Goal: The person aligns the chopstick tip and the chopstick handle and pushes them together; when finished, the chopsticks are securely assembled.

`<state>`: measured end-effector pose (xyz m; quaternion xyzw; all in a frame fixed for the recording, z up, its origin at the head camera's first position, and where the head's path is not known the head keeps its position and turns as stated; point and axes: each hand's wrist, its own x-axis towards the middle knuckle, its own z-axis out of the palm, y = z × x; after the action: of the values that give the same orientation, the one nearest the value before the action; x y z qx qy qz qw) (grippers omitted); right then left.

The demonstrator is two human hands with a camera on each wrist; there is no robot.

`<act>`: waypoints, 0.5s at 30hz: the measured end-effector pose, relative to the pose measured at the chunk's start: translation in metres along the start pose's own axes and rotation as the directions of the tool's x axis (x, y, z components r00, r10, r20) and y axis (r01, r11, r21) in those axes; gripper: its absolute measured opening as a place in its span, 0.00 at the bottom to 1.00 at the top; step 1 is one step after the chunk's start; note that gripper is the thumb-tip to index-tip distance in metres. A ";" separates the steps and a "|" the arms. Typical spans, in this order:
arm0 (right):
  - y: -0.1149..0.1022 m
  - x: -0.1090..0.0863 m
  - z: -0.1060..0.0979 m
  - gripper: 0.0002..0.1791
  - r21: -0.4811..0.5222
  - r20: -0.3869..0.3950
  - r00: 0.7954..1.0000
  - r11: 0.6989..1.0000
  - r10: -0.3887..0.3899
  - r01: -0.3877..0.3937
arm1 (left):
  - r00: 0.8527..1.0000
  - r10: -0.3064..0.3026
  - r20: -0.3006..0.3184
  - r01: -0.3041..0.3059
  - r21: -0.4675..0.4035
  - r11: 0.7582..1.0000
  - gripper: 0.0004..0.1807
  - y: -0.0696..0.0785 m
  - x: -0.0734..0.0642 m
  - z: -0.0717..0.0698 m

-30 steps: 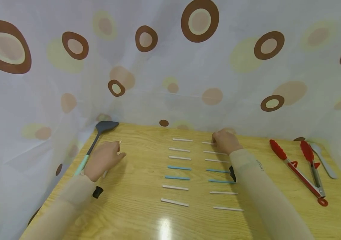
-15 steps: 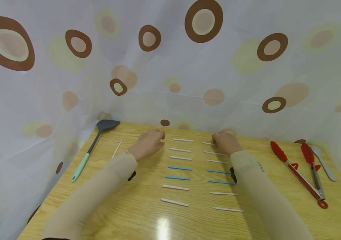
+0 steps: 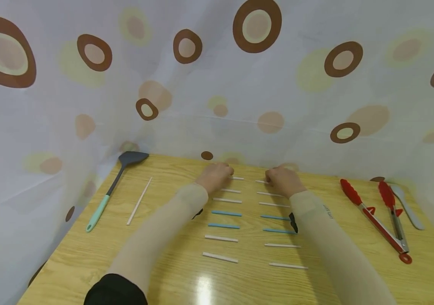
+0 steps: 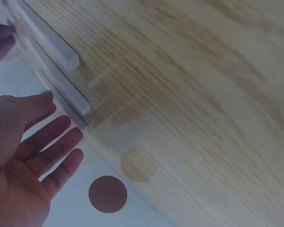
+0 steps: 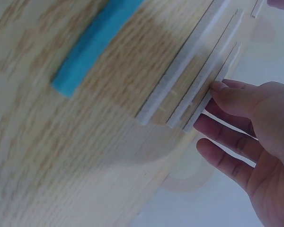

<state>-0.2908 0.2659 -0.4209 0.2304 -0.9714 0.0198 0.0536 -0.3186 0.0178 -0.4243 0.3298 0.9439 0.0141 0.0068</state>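
Two columns of short white and blue sticks lie on the wooden table. At the back, my right hand (image 3: 285, 182) pinches the farthest white stick (image 5: 193, 121) of the right column between thumb and fingers, as the right wrist view shows. My left hand (image 3: 214, 177) is at the far end of the left column, fingers loosely spread, its thumb tip right at the edge of the farthest white stick (image 4: 77, 117). Nearer me in the head view are blue sticks (image 3: 224, 225) and white sticks (image 3: 220, 257) in each column.
A longer white stick (image 3: 139, 201) lies left of the columns. Beyond it is a turner (image 3: 113, 185) with a mint handle. Red-tipped tongs (image 3: 382, 229) and a grey utensil (image 3: 407, 206) lie at the right. A dotted sheet (image 3: 217, 84) hangs behind the table (image 3: 175, 271).
My left hand has moved right, from over the long white stick by the turner to the far end of the left column. The right hand has stayed at its stick.
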 end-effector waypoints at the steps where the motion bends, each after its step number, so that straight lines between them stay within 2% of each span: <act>1: -0.001 0.000 0.000 0.03 -0.002 -0.003 1.000 1.000 -0.004 0.004 | 1.000 -0.006 0.012 0.006 0.001 1.000 0.14 0.001 0.002 0.000; 5: -0.001 0.001 -0.002 0.03 0.001 0.011 1.000 1.000 -0.007 0.007 | 0.999 -0.028 0.037 0.028 0.009 1.000 0.11 0.004 0.007 0.001; 11: 0.000 0.002 -0.001 0.05 0.012 0.038 0.999 1.000 0.006 -0.006 | 1.000 -0.018 -0.017 0.020 0.077 0.997 0.06 0.008 0.014 0.005; 15: 0.000 0.003 0.002 0.03 0.008 0.026 1.000 1.000 0.001 -0.001 | 0.999 -0.030 -0.011 0.031 0.137 0.990 0.06 0.011 0.015 0.004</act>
<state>-0.2938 0.2644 -0.4227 0.2305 -0.9720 0.0208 0.0402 -0.3239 0.0359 -0.4282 0.3149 0.9476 -0.0495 -0.0197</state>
